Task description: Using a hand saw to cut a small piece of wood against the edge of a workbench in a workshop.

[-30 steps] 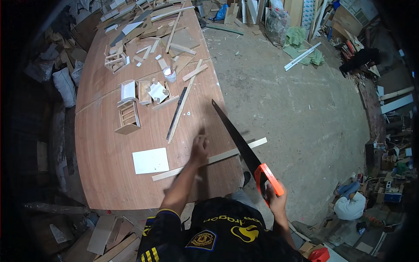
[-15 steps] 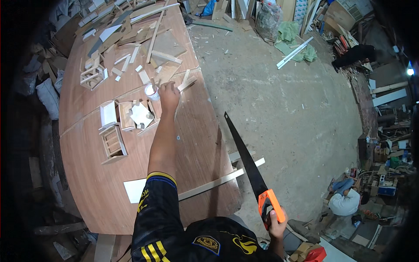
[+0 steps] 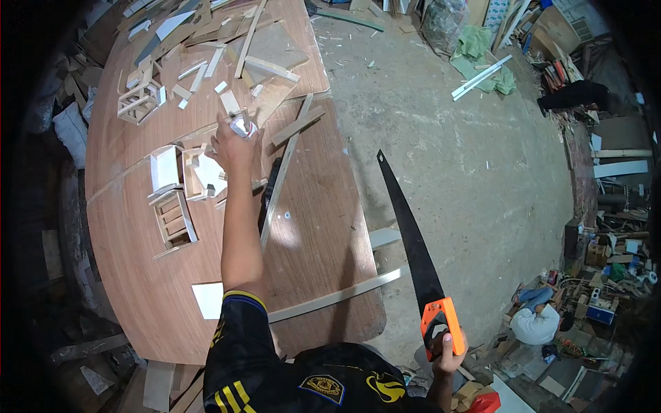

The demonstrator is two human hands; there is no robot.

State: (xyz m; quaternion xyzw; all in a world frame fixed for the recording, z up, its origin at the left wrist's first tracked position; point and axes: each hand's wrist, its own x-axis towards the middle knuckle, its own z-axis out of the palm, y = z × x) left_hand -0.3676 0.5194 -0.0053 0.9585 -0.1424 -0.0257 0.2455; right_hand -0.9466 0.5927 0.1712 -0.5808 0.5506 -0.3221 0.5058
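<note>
The saw (image 3: 421, 261) is held by its orange handle in the right hand (image 3: 451, 352), the fingers curled closed around it; its blade is pointed forward, over the floor beside the table (image 3: 320, 227), presumably so that the teeth are kept away from the left arm. The left hand (image 3: 234, 146) is stretched across the table to the cup (image 3: 243, 126), its fingers partly spread there; whether the cup is gripped cannot be told. The strip (image 3: 337, 296) is laid across the near corner with one end past the edge, perhaps so that this end is left unsupported. The brown tabletop is strewn with small chairs (image 3: 175, 221) and offcuts (image 3: 272, 69). The concrete floor (image 3: 441, 151) is scuffed, and clutter is heaped along the room's right side.
</note>
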